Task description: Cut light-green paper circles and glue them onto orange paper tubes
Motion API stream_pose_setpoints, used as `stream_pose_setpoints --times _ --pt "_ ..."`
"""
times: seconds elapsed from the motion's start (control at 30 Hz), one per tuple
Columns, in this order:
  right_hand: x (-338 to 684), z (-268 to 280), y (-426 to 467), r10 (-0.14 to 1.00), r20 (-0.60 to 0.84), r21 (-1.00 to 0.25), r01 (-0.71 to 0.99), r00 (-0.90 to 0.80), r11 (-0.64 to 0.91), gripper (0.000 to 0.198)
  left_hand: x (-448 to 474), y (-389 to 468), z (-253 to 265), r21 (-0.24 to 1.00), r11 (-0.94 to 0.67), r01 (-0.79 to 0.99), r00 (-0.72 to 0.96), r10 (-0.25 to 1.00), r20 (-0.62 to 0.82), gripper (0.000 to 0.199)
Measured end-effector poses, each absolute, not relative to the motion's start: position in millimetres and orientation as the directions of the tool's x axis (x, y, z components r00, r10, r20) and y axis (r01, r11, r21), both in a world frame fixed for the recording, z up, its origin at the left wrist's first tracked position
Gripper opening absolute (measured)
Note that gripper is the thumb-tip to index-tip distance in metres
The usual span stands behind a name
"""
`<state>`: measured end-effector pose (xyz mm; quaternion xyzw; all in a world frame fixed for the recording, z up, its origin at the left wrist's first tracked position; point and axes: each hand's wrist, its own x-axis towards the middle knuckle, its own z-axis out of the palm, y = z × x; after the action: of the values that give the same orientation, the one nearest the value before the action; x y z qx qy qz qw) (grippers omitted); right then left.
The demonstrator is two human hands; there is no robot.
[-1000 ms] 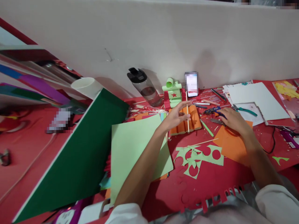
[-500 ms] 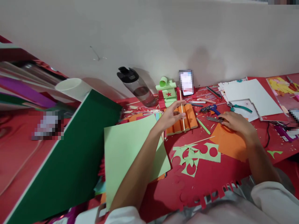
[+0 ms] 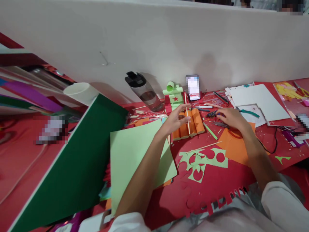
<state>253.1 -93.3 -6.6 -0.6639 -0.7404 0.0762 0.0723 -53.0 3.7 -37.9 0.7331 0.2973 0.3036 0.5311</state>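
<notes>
My left hand (image 3: 177,120) pinches a thin wooden stick (image 3: 187,112) between thumb and fingers. The stick stands across a row of orange paper rolls (image 3: 198,121) lying side by side. My right hand (image 3: 233,118) is closed round the handle of a glue gun (image 3: 211,114), whose blue grip is mostly hidden by the fingers. Just below that hand, scissors (image 3: 220,124) lie partly on orange paper sheets (image 3: 233,145). Behind the rolls stands a light green and red paper model (image 3: 174,98) with a red star.
A water bottle (image 3: 147,96) and a phone (image 3: 193,87) stand along the white partition. Green paper (image 3: 135,154) and a dark green board (image 3: 72,161) are at left. Cut green scraps (image 3: 219,158) lie in front; teal-handled pliers (image 3: 249,112) and white boards (image 3: 263,100) are right.
My right hand has moved up and left from beside the scissors onto the glue gun's handle. My left hand keeps the stick at the orange rolls. The view has tipped slightly upward.
</notes>
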Motion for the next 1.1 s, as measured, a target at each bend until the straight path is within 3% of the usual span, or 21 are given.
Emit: stream_pose_setpoints --times 0.1,0.33,0.47,0.73,0.97,1.1 --pt "261 -4 -54 0.997 0.075 -0.165 0.986 -0.002 0.014 0.029 -55 6 -39 0.955 -0.273 0.117 0.635 0.759 0.139 0.056" --pt "296 -16 -9 0.993 0.057 -0.160 0.983 0.101 -0.090 0.028 -60 8 -37 0.958 -0.252 0.140 0.637 0.763 0.107 0.058" --pt "326 -25 -12 0.976 0.053 -0.142 0.969 0.213 -0.204 0.033 -61 9 -37 0.960 -0.252 0.123 0.634 0.764 0.120 0.062" --pt "371 -28 -47 0.960 -0.017 -0.099 0.955 0.280 -0.280 0.033 -59 8 -38 0.958 -0.255 0.132 0.638 0.762 0.115 0.061" --pt "368 -44 -84 0.902 -0.088 0.124 0.903 0.422 -0.411 0.069 -58 8 -40 0.951 -0.270 0.148 0.645 0.756 0.114 0.059" --pt "361 -53 -95 0.875 -0.101 0.175 0.874 0.474 -0.453 0.080 -57 6 -40 0.959 -0.254 0.129 0.654 0.749 0.111 0.062"
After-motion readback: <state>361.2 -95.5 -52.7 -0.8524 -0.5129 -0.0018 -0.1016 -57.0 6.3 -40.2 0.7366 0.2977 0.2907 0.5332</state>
